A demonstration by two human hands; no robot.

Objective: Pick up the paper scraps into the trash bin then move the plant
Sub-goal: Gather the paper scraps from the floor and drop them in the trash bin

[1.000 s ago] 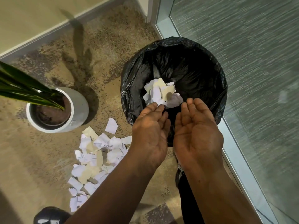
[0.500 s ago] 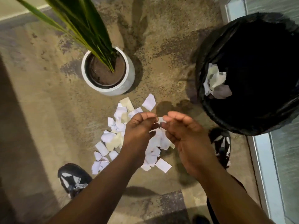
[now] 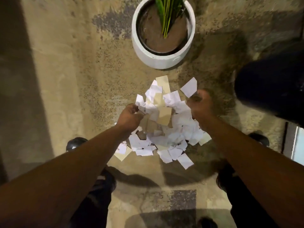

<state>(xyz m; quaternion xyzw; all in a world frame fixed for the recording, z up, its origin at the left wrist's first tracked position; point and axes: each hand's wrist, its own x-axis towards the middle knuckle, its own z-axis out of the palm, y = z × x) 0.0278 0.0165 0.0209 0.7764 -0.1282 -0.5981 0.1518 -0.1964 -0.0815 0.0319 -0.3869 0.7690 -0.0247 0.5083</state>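
A heap of white and tan paper scraps (image 3: pixel 166 127) lies on the floor in front of me. My left hand (image 3: pixel 130 116) presses into the heap's left side, fingers curled around scraps. At the heap's right side my right hand (image 3: pixel 199 105), blurred by motion, has its fingers curled down into the paper. The plant (image 3: pixel 166 14), with green leaves, stands in a round white pot (image 3: pixel 162 61) just beyond the heap. The trash bin (image 3: pixel 271 89), lined with a black bag, shows only partly at the right edge.
The floor is mottled tan carpet (image 3: pixel 74 88). My dark shoes (image 3: pixel 75 143) flank the heap. A door frame with a pale strip (image 3: pixel 296 142) runs along the right edge, below the bin. A dark band (image 3: pixel 14 79) runs down the left side.
My hands left the bin, where they had dropped scraps, swung left and came down onto the pile. The view tilted down, so the bin slid to the right edge.
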